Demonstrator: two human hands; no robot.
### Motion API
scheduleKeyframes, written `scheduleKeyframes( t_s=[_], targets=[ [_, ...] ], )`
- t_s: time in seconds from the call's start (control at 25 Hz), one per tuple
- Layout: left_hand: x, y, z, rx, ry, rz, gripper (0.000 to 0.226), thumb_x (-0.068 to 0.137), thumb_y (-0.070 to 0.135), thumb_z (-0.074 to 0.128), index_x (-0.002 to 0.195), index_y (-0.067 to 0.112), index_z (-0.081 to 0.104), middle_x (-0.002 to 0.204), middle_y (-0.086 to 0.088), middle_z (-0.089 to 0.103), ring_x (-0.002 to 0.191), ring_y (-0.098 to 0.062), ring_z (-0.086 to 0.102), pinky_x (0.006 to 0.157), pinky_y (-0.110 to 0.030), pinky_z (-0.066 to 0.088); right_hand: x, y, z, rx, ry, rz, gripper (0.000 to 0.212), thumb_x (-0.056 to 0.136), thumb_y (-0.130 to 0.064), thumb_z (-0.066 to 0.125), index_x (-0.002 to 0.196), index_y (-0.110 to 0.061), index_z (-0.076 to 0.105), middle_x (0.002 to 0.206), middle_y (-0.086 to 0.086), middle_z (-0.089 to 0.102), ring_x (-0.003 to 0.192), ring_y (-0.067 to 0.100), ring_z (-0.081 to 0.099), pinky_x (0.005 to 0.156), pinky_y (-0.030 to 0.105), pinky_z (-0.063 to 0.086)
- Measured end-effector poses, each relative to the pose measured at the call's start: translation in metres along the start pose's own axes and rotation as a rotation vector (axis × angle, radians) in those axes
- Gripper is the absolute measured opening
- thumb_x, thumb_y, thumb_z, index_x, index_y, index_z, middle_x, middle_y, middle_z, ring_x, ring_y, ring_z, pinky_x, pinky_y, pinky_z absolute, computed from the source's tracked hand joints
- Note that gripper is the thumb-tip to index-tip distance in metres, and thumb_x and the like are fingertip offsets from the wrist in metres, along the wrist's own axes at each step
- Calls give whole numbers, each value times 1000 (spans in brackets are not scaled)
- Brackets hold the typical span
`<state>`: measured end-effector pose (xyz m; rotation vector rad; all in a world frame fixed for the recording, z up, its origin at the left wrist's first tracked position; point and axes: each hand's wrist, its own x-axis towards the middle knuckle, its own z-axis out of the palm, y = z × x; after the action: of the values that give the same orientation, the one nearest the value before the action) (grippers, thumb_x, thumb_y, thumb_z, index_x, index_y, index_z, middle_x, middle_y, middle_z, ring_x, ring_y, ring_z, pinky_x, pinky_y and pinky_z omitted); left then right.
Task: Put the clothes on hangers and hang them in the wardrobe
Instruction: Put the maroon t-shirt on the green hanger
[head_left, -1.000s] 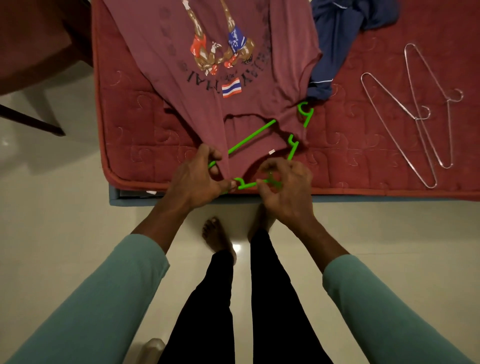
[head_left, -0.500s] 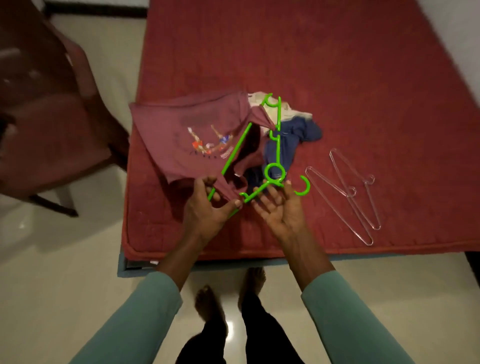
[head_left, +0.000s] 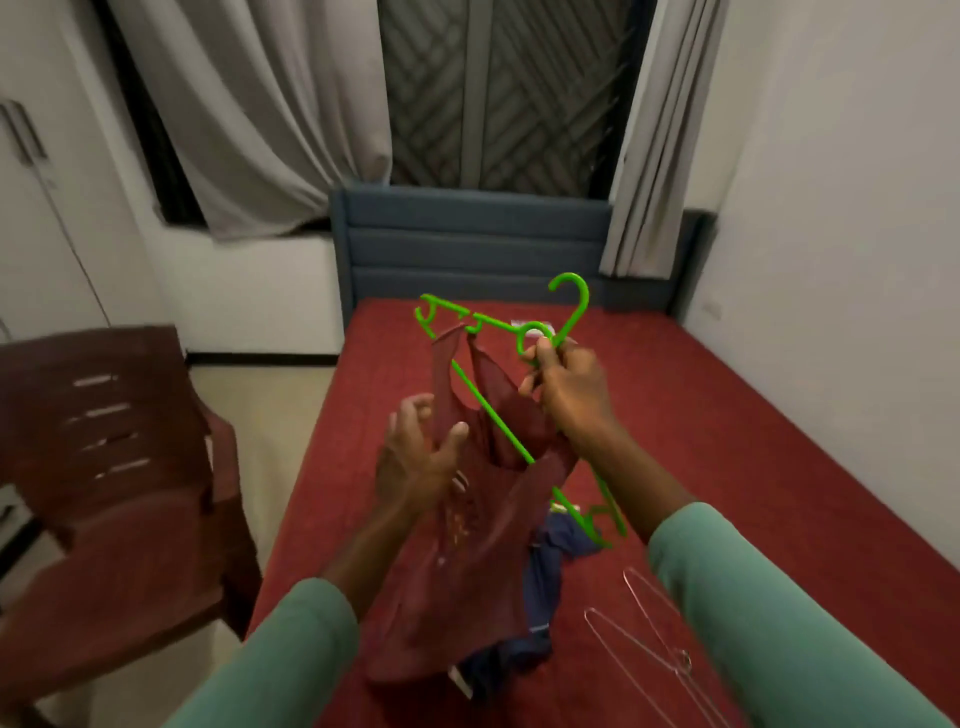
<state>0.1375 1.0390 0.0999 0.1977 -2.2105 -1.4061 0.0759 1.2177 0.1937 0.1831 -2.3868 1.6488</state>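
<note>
A maroon printed T-shirt (head_left: 467, 561) hangs in the air above the bed, draped over a bright green plastic hanger (head_left: 488, 415) that is tilted steeply. My right hand (head_left: 566, 389) grips the hanger near its neck, just below the hook. My left hand (head_left: 415, 462) holds the shirt's cloth at the left, thumb pressed on the fabric. A dark blue garment (head_left: 540, 571) lies on the red bed (head_left: 727, 441) under the shirt. Two thin wire hangers (head_left: 654, 644) lie on the bed at the lower right.
A dark brown plastic chair (head_left: 109, 493) stands left of the bed. A blue headboard (head_left: 467, 249), grey curtains (head_left: 270, 104) and a grilled window are behind. A white cabinet door (head_left: 36, 208) is at the far left, a white wall at the right.
The shirt and green hanger have been lifted off the bed into the air. My right hand now grips the hanger's neck. My view has swung up from the bed toward the window.
</note>
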Motion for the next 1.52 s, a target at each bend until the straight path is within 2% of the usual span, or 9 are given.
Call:
scheduleKeyframes(
  t_s=[0.12,0.24,0.36,0.52,0.72,0.88,1.04,1.32,1.52],
  targets=[
    [68,51,-34,-73,196,11,53,87,38,79,129,20,54,127,-3,62,118,-21,60,103,-40,50,39,-70,-23,-204,-42,-250,28,101,-39,46,88,-19,59,68,-1,73,64,16,66,69,42,54],
    [112,85,-72,-75,242,1,31,88,52,74,104,27,63,109,4,69,104,-17,66,93,-41,54,71,-125,-27,-305,-60,-365,32,96,-48,43,83,-22,57,75,1,73,78,27,69,77,47,54],
    [124,94,-106,-46,332,10,32,88,60,68,87,28,66,99,5,70,92,-10,66,83,-38,56,93,-158,-12,-250,-129,-430,35,93,-51,41,83,-22,58,67,-1,73,71,24,67,78,50,55],
    [110,86,-160,-104,565,-59,26,92,44,71,86,21,62,90,3,69,85,-12,64,78,-36,50,101,-185,44,30,-365,-467,32,91,-44,47,81,-17,60,56,10,67,46,21,57,59,46,48],
    [69,63,-268,-25,807,-118,32,90,52,70,87,22,63,81,5,67,76,-13,64,70,-34,46,68,-229,142,79,-489,-565,39,98,-45,50,77,-15,63,58,5,69,48,21,58,59,46,51],
    [35,37,-371,-15,813,-50,36,92,53,70,81,18,68,70,-6,68,61,-21,59,61,-39,50,18,-274,237,147,-483,-579,38,105,-40,50,75,-18,60,59,1,71,43,15,56,52,34,48],
    [5,13,-489,-165,730,-100,13,95,31,75,103,21,72,83,-15,77,68,-23,71,62,-34,56,-42,-342,338,329,-690,-495,35,106,-32,53,84,-7,63,63,10,72,35,14,46,39,21,35],
    [-49,-7,-703,35,795,-99,30,97,31,72,71,16,68,69,0,65,66,-12,56,69,-33,46,-143,-479,467,413,-854,-574,32,107,-30,53,85,-8,63,70,15,73,36,13,47,36,16,32],
    [-54,5,-802,-15,779,-88,22,97,42,69,89,22,69,87,5,71,84,-13,64,83,-35,50,-190,-556,550,456,-931,-580,33,106,-36,54,86,-11,64,72,13,75,42,16,50,38,17,33]
  ],
)
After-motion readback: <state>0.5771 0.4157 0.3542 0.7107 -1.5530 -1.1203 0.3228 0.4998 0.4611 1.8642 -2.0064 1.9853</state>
